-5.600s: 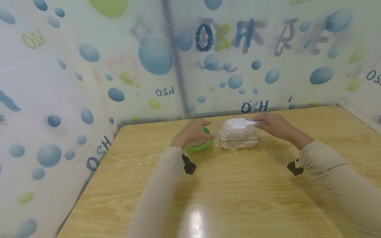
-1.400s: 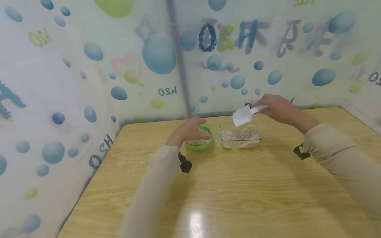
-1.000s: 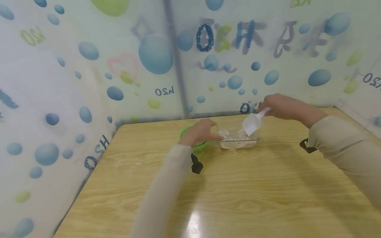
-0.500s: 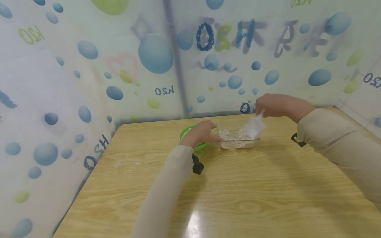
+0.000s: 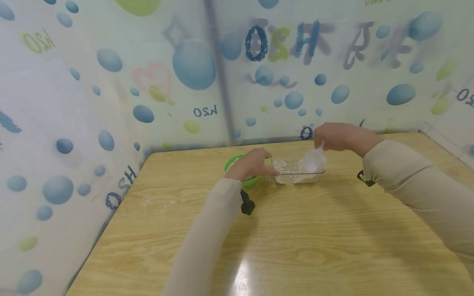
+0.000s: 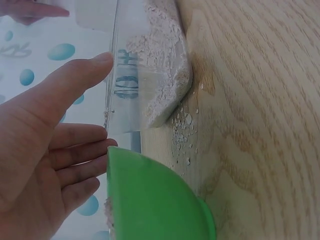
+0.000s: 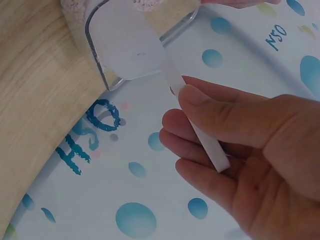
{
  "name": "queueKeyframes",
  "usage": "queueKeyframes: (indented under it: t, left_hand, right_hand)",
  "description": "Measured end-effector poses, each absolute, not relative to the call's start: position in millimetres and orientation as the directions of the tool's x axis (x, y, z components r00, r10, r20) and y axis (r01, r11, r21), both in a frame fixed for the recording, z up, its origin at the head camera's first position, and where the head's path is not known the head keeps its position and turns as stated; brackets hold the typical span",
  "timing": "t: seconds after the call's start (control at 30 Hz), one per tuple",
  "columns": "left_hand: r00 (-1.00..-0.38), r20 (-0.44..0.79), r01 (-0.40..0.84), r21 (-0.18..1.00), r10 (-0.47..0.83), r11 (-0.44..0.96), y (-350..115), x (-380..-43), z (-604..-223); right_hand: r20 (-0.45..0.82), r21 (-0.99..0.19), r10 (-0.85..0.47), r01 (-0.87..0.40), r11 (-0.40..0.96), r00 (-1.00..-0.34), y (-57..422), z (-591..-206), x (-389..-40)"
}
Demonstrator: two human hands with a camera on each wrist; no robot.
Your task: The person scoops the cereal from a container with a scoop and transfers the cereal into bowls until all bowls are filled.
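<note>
A clear rectangular container [image 5: 296,179] holds pale flakes that look like oats. My right hand [image 5: 338,136] pinches the handle of a white scoop [image 5: 314,159], thumb against the handle in the right wrist view. The scoop's bowl [image 7: 127,45] is tipped down inside the container's right end. At the other end, my left hand [image 5: 253,163] reaches over the green bowl [image 5: 230,161], its thumb [image 6: 82,75] and fingertips at the container's rim, fingers loosely extended. In the left wrist view the green bowl [image 6: 150,200] stands just below those fingers; flakes show at its rim.
Loose flakes [image 6: 185,127] are scattered on the wooden table [image 5: 289,238] between bowl and container. A patterned wall covering [image 5: 155,82] rises right behind the table's back edge. Faint white marks [image 5: 166,205] lie on the table's left side.
The scoop has swung from above the container down into the flakes at its right end, my right hand lowering with it. My left hand has shifted right, from over the bowl to the container's edge.
</note>
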State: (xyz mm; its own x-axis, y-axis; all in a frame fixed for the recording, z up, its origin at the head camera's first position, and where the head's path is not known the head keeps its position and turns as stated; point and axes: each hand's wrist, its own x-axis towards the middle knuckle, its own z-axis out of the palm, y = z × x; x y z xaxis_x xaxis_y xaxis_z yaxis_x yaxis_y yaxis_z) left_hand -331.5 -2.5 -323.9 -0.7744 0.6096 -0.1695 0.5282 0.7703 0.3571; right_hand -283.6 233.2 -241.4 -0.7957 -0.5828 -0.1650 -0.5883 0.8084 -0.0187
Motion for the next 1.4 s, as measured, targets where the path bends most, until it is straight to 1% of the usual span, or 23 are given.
queueKeyframes:
  t: [0.2, 0.4, 0.67, 0.87, 1.13, 1.4]
  left_hand:
    - [-0.772, -0.172, 0.536, 0.341, 0.611, 0.773, -1.4, -331.9, -323.8]
    - [-0.774, -0.183, 0.530, 0.337, 0.607, 0.778, -0.7, -330.2, -321.6]
    - [-0.780, -0.190, 0.521, 0.330, 0.596, 0.787, 0.2, -326.3, -316.7]
    - [-0.772, -0.189, 0.533, 0.327, 0.607, 0.780, 0.6, -329.7, -320.2]
    - [-0.786, -0.195, 0.512, 0.326, 0.586, 0.795, 1.8, -330.2, -319.8]
    - [-0.783, -0.196, 0.528, 0.291, 0.590, 0.798, 2.7, -331.4, -320.0]
  right_hand:
    - [-0.169, -0.059, -0.584, -0.584, 0.810, -0.794, 235.7, -247.1, -285.5]
    - [-0.134, -0.088, -0.620, -0.614, 0.784, -0.773, 238.8, -255.3, -288.5]
    - [-0.123, -0.169, -0.592, -0.571, 0.803, -0.796, 241.5, -262.3, -290.7]
    - [-0.114, -0.196, -0.590, -0.564, 0.802, -0.799, 241.7, -267.0, -289.1]
    - [-0.017, -0.225, -0.591, -0.573, 0.788, -0.806, 235.6, -280.1, -288.2]
    - [-0.001, -0.280, -0.569, -0.546, 0.789, -0.822, 229.8, -298.1, -289.6]
